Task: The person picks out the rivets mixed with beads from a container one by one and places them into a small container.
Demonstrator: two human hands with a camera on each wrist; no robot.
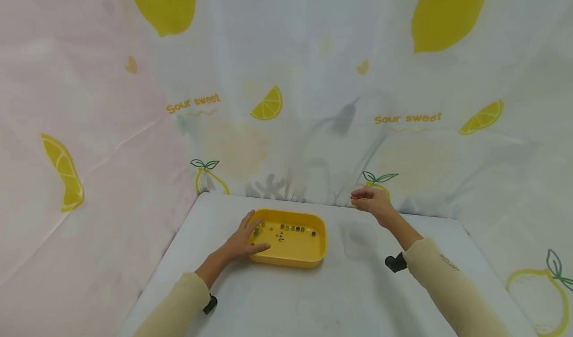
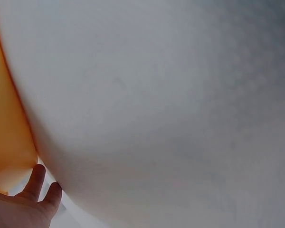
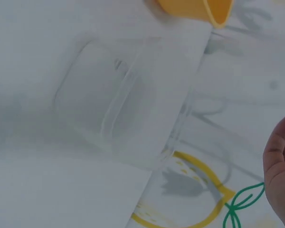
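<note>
My left hand point(image 1: 239, 240) is at the left end of a yellow plastic tray point(image 1: 286, 263), fingers spread over its rim, thumb stretched over the inside. In the left wrist view, two fingers point(image 2: 35, 183) lie close to the tray's outer wall. Small marbles point(image 1: 297, 229) line the tray's far side, and several tiny shiny pieces point(image 1: 280, 237) cluster near its middle. My right hand point(image 1: 376, 204) is raised to the tray's right, fingers slightly bent and pointing left, nothing visible in it. Below it stands a clear, see-through box point(image 3: 109, 104); the right fingertips are cut off in the right wrist view.
The white table point(image 1: 277, 302) ends at the back against a hanging cloth point(image 1: 313, 143) printed with lemons. The same cloth runs along both sides. Dark straps point(image 1: 396, 263) sit at both sleeves.
</note>
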